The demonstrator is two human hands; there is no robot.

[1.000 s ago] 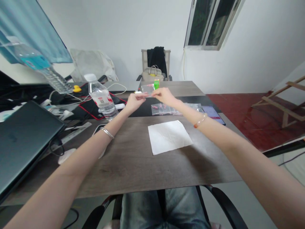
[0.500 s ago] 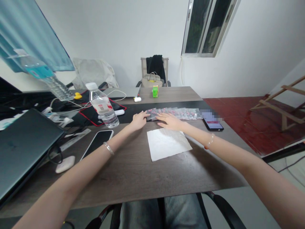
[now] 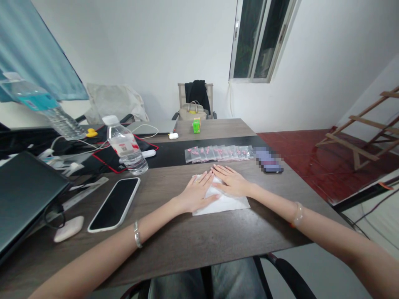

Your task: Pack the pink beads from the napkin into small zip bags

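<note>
A white sheet of paper lies on the table in front of me, partly covered by both hands. My left hand rests flat on its left part, fingers stretched out. Over the upper right part of the sheet my right hand lies open, palm down. The fingertips of the two hands come together near the sheet's top edge. Just beyond them a row of overlapping clear plastic bags with small pink-red pieces inside lies on the black strip of the table. Neither hand touches the bags.
On the left are a white-cased phone, a white mouse, a dark laptop and a water bottle. Another phone lies right of the bags. A small green box stands farther back.
Both hands have drawn back from the row of bags onto the white paper. The bags now lie uncovered. The view has shifted slightly.
</note>
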